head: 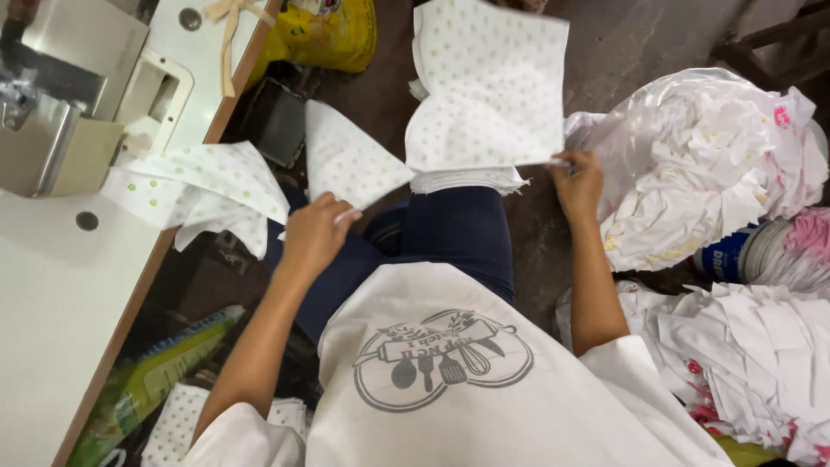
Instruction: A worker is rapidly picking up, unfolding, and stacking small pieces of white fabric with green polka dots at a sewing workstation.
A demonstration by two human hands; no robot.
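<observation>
Cloth (488,130), dotted, thin and limp, lies stacked on the knee (458,225) and looks light, best pinched at an edge, as right hand (577,183) does; left hand (313,235) pinches another piece (350,160) beside the knee.

A heap of white cloth (709,164) crowds the right; the sewing table (60,285) walls the left; bare floor (622,43) lies far.
</observation>
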